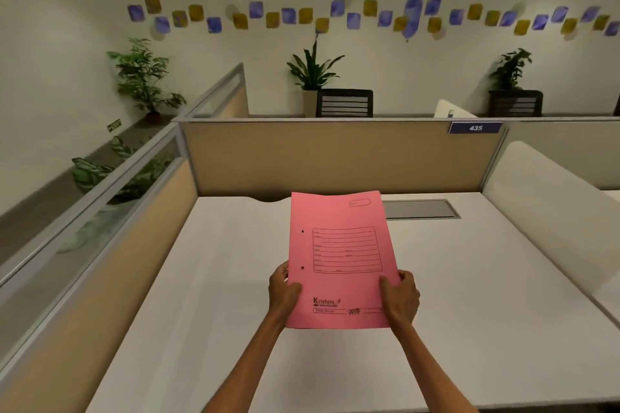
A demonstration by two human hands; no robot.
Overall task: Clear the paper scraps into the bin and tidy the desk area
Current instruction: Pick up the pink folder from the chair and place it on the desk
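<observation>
Both hands grip one pink file folder point(340, 261) above the white desk point(218, 278) — left hand point(283, 292) pinching its lower left edge, right hand point(401, 298) its lower right edge, thumbs on the printed front. Folder held tilted up, front facing the camera, closed. Grey cable hatch point(421, 209) set in the desk behind it; tan partition point(335, 157) beyond carries a blue plate — "435" point(475, 128).
</observation>
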